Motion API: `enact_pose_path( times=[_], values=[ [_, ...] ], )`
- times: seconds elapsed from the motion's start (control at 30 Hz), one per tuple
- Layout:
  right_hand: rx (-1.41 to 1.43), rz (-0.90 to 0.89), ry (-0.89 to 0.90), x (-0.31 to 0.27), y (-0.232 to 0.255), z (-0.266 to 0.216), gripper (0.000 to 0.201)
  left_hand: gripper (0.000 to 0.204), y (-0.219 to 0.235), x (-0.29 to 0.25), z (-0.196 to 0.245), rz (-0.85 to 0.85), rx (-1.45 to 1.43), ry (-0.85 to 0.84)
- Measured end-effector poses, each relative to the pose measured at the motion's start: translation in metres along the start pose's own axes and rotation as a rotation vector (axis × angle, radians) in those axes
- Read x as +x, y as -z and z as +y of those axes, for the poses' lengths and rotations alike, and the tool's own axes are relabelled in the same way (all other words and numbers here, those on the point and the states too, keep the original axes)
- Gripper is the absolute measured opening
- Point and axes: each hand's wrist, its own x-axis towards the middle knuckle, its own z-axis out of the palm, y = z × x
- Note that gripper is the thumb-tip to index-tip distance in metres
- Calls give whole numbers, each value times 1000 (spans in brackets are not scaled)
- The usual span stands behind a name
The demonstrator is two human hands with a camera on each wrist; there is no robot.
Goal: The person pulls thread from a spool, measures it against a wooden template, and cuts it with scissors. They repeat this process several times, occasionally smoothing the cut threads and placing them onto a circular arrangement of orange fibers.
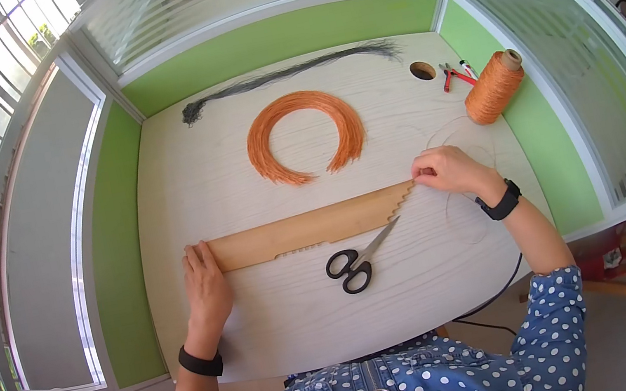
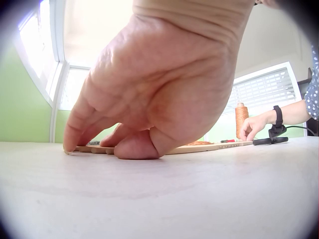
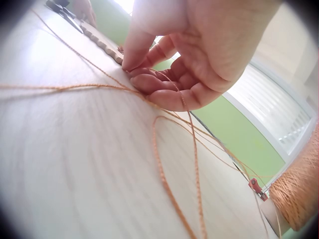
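A flat wooden board (image 1: 298,230) with notches in its right end and near edge lies across the white table. At its left end is my left hand (image 1: 207,285); in the left wrist view this hand (image 2: 159,84) has thumb and fingers around the board's end. My right hand (image 1: 451,169) is at the board's right tip. In the right wrist view, thumb and forefinger of the right hand (image 3: 184,59) pinch an orange thread (image 3: 197,164) beside the notched edge (image 3: 102,44), and loose loops trail over the table. Scissors (image 1: 355,269) with black handles lie just below the board, blades partly apart.
A curved orange thread bundle (image 1: 258,142) lies beyond the board, with a dark strand bundle (image 1: 267,79) behind it. At the back right are an orange thread cone (image 1: 492,90), red-handled pliers (image 1: 448,77) and a round table hole (image 1: 422,70). Green partitions (image 1: 277,39) surround the table.
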Motion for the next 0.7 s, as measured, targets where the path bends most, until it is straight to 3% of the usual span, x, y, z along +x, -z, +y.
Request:
enact_pose_path(
  times=[0.7],
  values=[
    [-7,-13,-11,1,3,-4,7,60,-2,1,-2,-16,-7,10]
  ],
)
